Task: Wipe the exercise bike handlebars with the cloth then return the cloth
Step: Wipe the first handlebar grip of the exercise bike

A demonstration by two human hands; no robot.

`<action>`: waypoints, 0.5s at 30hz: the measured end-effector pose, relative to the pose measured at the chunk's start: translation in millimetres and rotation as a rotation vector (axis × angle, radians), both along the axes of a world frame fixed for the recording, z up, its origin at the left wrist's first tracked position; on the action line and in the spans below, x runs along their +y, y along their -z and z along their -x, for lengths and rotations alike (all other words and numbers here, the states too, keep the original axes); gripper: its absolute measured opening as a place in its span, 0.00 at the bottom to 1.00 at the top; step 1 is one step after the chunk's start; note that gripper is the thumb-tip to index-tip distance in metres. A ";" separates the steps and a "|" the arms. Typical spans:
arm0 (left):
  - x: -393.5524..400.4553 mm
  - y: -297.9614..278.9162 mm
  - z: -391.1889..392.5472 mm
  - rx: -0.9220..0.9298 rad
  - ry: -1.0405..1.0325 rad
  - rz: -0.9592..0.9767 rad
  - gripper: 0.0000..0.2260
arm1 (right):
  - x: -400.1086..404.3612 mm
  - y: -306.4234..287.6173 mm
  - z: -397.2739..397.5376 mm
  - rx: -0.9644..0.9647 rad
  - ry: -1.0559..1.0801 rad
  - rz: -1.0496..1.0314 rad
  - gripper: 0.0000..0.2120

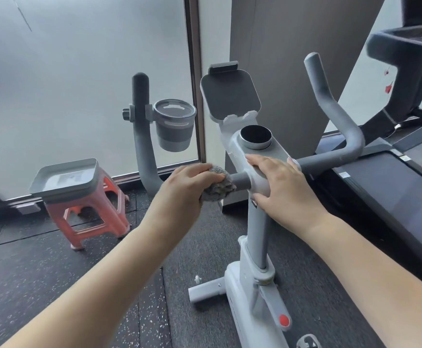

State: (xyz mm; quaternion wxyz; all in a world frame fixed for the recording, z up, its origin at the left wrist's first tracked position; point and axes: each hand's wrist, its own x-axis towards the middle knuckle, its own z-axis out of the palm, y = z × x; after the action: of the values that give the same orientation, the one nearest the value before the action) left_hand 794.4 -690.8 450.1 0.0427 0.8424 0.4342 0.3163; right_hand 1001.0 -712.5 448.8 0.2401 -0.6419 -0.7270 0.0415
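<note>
The exercise bike's grey handlebars run left [143, 136] and right [335, 111] from a white centre block [260, 156]. My left hand [187, 187] is wrapped around a grey fuzzy cloth [220, 188], pressing it onto the left bar just beside the centre block. My right hand [280, 184] lies flat with fingers spread on the centre block and grips nothing. A grey tray [64, 179] rests on an orange stool [91, 217] at the left.
A grey cup holder [174, 124] is clamped to the left bar. A tablet holder [230, 94] stands behind the round dial [255, 138]. A treadmill [390, 187] runs along the right. Frosted glass panels stand behind, and the floor is dark rubber.
</note>
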 end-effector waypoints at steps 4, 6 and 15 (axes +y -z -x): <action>-8.6 -7.3 37.1 -0.010 -0.110 -0.009 0.25 | -3.2 -0.6 0.2 0.014 -0.008 0.010 0.33; -10.1 -11.6 46.6 -0.023 -0.161 0.023 0.25 | -5.0 -3.4 1.4 0.016 -0.019 0.020 0.33; -48.6 -21.5 38.8 -0.542 -0.225 0.325 0.15 | -32.2 -9.3 19.2 0.408 -0.225 -0.118 0.30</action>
State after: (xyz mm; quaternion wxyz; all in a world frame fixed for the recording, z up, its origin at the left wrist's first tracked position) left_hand 755.6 -739.4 471.6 0.2551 0.6566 0.5420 0.4583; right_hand 981.8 -744.8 458.1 0.4130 -0.5202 -0.7315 0.1544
